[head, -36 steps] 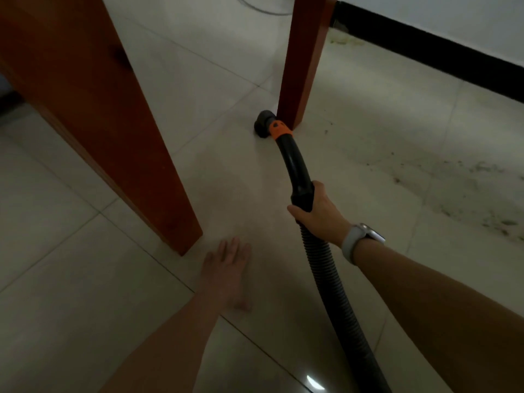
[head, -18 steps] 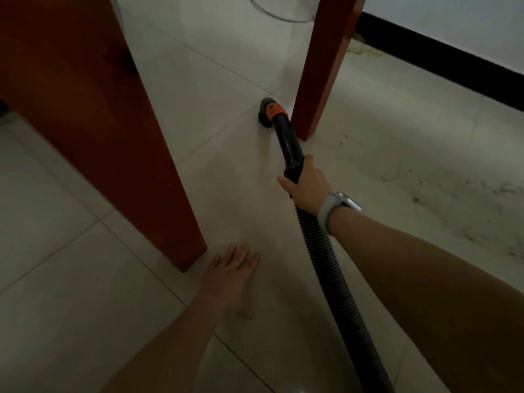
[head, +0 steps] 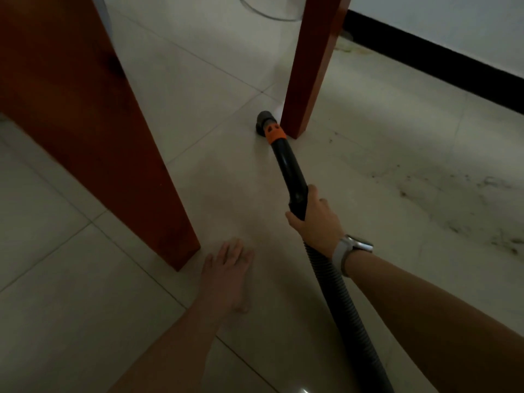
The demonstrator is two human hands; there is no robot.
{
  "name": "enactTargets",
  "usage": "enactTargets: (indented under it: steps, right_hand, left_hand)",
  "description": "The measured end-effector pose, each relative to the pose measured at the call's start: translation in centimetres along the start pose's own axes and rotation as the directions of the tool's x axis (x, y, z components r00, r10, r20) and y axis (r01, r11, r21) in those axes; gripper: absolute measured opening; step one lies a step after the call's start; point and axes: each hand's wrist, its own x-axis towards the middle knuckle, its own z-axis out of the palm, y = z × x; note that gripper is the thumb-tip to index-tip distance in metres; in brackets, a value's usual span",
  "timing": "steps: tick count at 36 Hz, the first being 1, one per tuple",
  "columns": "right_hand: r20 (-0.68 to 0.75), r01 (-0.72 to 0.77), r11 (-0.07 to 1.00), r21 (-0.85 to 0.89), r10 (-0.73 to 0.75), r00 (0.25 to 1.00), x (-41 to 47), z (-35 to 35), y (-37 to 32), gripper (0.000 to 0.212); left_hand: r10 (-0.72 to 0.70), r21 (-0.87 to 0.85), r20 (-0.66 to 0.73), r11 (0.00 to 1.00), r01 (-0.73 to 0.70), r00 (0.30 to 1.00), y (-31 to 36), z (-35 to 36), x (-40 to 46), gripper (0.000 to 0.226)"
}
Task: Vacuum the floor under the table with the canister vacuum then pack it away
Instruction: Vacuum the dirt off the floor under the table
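Observation:
My right hand (head: 317, 219) grips the black vacuum handle (head: 292, 171) where it joins the ribbed hose (head: 343, 302), which runs back past my forearm out of the bottom edge. An orange collar (head: 274, 133) sits near the tip. The dark nozzle (head: 263, 121) rests on the tile floor (head: 221, 177) just left of the foot of the far table leg (head: 309, 69). My left hand (head: 226, 273) presses flat on the floor, fingers straight, beside the foot of the near table leg (head: 107, 143). The canister is out of view.
Dust and dirt specks (head: 442, 199) spread over the tiles to the right. A black skirting board (head: 442, 63) runs along the white wall at the back right. A curved clear rim (head: 266, 12) shows at the top between the legs.
The nozzle has drawn back a little along the floor beside the far leg, my right hand pulling the handle toward me. My left hand stays planted on the floor.

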Motion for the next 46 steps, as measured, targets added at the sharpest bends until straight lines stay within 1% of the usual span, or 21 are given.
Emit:
enactTargets:
  steps: [5,6,9,11,12,15,18,20,23,25,27,31,34,36,39,42,46]
  right_hand:
    - [0.001,-0.041,0.999,-0.010,0.041,0.999,-3.8,-1.0,2.5,0.067]
    - [0.003,-0.051,0.999,0.005,0.051,0.999,-4.5,-1.2,3.1,0.066]
    - [-0.007,-0.082,0.993,0.079,0.083,0.997,-6.3,-1.9,4.7,0.059]
    - [-0.016,-0.110,0.987,0.116,0.112,0.994,-7.4,-2.1,5.5,0.055]
    - [-0.020,-0.130,0.981,0.142,0.134,0.991,-8.1,-2.3,5.9,0.055]
    - [-0.017,-0.186,0.941,0.282,0.199,0.980,-9.3,-2.3,6.4,0.054]
    - [0.007,-0.168,0.928,0.332,0.176,0.984,-9.5,-1.8,6.0,0.054]
    - [0.040,-0.123,0.939,0.322,0.116,0.992,-9.2,-1.6,5.1,0.053]
    - [0.086,-0.043,0.958,0.282,0.020,0.996,-9.2,-1.1,3.7,0.048]
    - [0.079,0.003,0.974,0.227,-0.021,0.997,-9.6,-0.6,3.1,0.045]
    - [0.050,0.017,0.982,0.189,-0.027,0.998,-10.1,-0.3,3.4,0.043]
    - [-0.030,-0.027,0.986,0.167,0.033,0.999,-10.5,-1.2,5.6,0.039]
    - [-0.100,-0.101,0.978,0.183,0.120,0.988,-10.5,-2.2,7.4,0.040]
    - [-0.148,-0.156,0.962,0.223,0.192,0.970,-10.2,-2.7,8.2,0.040]
    - [-0.175,-0.221,0.932,0.287,0.278,0.945,-9.4,-3.4,8.9,0.040]
    - [-0.175,-0.217,0.922,0.321,0.283,0.943,-7.8,-4.1,9.1,0.038]
    - [-0.156,-0.200,0.918,0.342,0.265,0.952,-5.0,-5.3,8.4,0.038]
  left_hand:
    - [-0.080,-0.058,-0.016,0.995,0.079,0.997,1.6,-0.2,-0.3,0.109]
    - [-0.088,-0.070,-0.019,0.994,0.086,0.996,1.8,-0.2,-0.5,0.104]
    - [-0.104,-0.113,-0.009,0.988,0.102,0.995,2.4,-0.3,-0.9,0.078]
    - [-0.112,-0.142,-0.007,0.984,0.110,0.994,2.5,0.1,-0.8,0.068]
    - [-0.113,-0.152,-0.010,0.982,0.110,0.994,2.8,0.3,-0.7,0.068]
    - [-0.125,-0.164,-0.014,0.979,0.121,0.992,3.3,0.9,-0.8,0.079]
    - [-0.142,-0.161,-0.013,0.977,0.138,0.990,3.8,1.2,-0.9,0.088]
    - [-0.136,-0.144,0.009,0.980,0.136,0.991,3.8,1.1,-0.9,0.096]
    - [-0.141,-0.135,0.032,0.980,0.144,0.990,3.8,1.1,-1.0,0.102]
    - [-0.145,-0.127,0.035,0.981,0.148,0.989,3.8,1.1,-1.0,0.102]
    - [-0.143,-0.128,0.038,0.981,0.147,0.989,3.6,1.2,-0.9,0.102]
    - [-0.145,-0.135,0.028,0.980,0.148,0.989,3.8,1.2,-0.9,0.094]
    - [-0.156,-0.146,0.014,0.977,0.156,0.988,4.2,1.1,-0.9,0.088]
    - [-0.163,-0.153,0.016,0.975,0.164,0.986,4.2,1.2,-0.8,0.092]
    - [-0.192,-0.170,0.032,0.966,0.195,0.981,4.6,1.4,-0.5,0.108]
    - [-0.232,-0.128,0.016,0.964,0.232,0.973,5.4,1.3,-0.3,0.116]
    - [-0.226,-0.086,0.016,0.970,0.226,0.974,6.1,0.9,0.3,0.117]
